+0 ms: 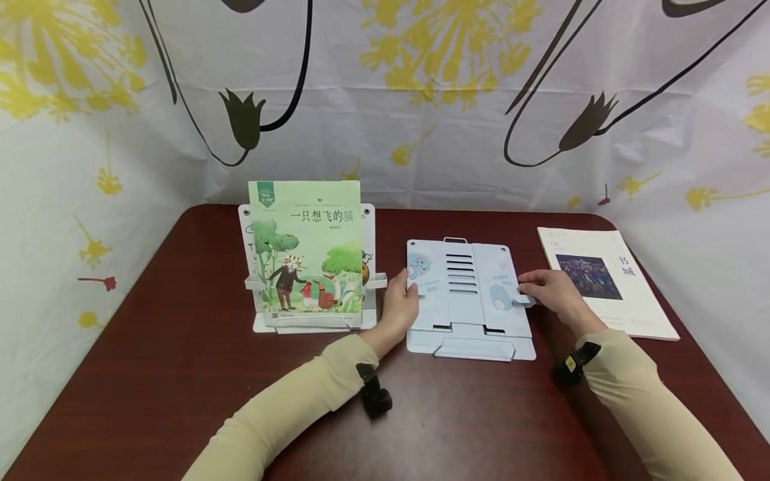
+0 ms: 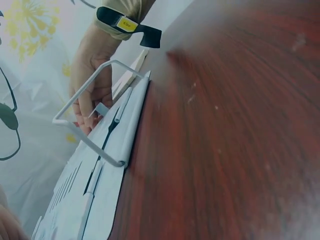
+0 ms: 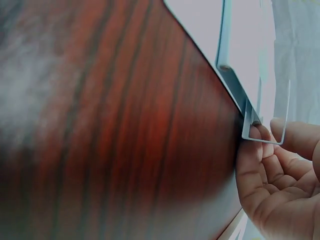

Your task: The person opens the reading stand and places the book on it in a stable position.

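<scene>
A light blue book stand (image 1: 463,307) with cartoon prints and several slots lies nearly flat on the table. My left hand (image 1: 397,306) grips its left edge, thumb over the top; the fingers underneath are hidden. At the right edge my right hand (image 1: 556,292) pinches the side clip (image 3: 265,141), which sticks out past the panel. In the right wrist view the thumb and fingers close around that thin clip. The wire page holder (image 2: 75,95) projects from the stand's front in the left wrist view.
On the left, a green picture book (image 1: 307,260) leans on a white book stand (image 1: 368,314). A white book (image 1: 637,300) with a dark photo lies at the right, close behind my right hand. The dark red table (image 1: 150,374) ends at a patterned cloth (image 1: 385,147).
</scene>
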